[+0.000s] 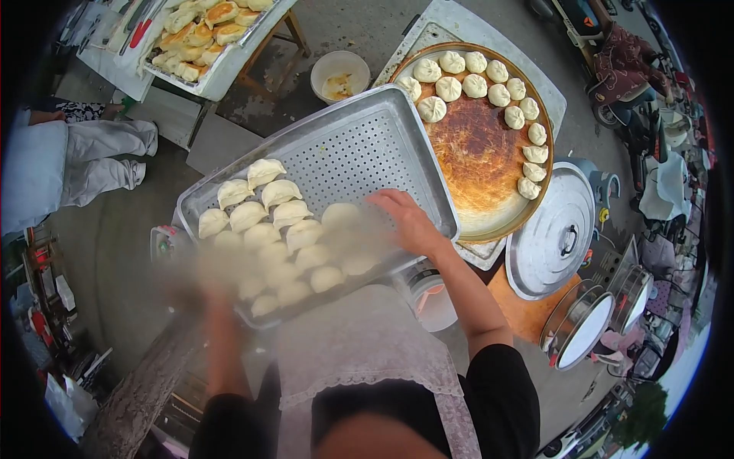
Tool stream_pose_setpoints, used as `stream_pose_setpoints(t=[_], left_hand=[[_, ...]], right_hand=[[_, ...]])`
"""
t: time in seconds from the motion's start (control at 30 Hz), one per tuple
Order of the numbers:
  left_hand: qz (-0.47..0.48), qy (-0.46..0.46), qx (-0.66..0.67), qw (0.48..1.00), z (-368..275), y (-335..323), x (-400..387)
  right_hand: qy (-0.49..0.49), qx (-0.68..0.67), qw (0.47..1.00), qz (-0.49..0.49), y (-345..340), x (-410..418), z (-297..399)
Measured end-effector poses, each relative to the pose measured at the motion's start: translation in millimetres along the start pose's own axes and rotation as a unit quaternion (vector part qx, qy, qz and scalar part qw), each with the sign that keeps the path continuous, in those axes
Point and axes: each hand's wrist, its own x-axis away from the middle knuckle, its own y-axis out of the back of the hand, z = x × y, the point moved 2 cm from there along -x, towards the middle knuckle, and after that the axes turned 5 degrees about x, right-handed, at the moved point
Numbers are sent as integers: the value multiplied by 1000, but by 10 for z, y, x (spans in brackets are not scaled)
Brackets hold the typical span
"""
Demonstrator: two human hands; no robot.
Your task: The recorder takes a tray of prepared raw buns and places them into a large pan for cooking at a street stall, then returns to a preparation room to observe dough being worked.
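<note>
A perforated metal tray lies tilted before me. Crescent-shaped dumplings fill its near left part in rows; the far part shows bare holes. My right hand is over the tray's right side, fingers pointing left, close to a pale round dumpling. A hazy smear on the view hides what its fingertips touch. At the tray's left near edge, my left hand is so blurred that its grip cannot be made out. Small pleated buns line the far and right rim of a round browned pan beyond the tray.
A metal lid leans right of the pan. A white bucket stands below the tray's right corner, and a plastic bowl sits beyond it. Browned buns fill a tray at far left. A person stands at left; a tree trunk is near left.
</note>
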Motion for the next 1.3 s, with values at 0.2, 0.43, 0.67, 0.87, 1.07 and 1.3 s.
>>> stream_pose_setpoints(t=[0.2,0.43,0.67,0.87,1.07,1.3], left_hand=[[64,7,133,989,-149,-243,151],[63,-121,-74,988,988,366,-495],[88,48,93,991,-338,-370,160],[53,-6,28,998,134,-20,-239],[25,31,-16,999,-208,-125,-10],[4,124,36,992,-567,-363,305]], right_hand=[[-60,144,983,94,-979,-424,365],[-60,-31,996,53,-801,-383,28],[-192,-657,705,-183,304,372,-546],[-476,-248,788,-304,640,1118,-1813],[-574,-179,743,-294,880,1547,-2439],[-408,175,875,-192,1190,1590,-2089]])
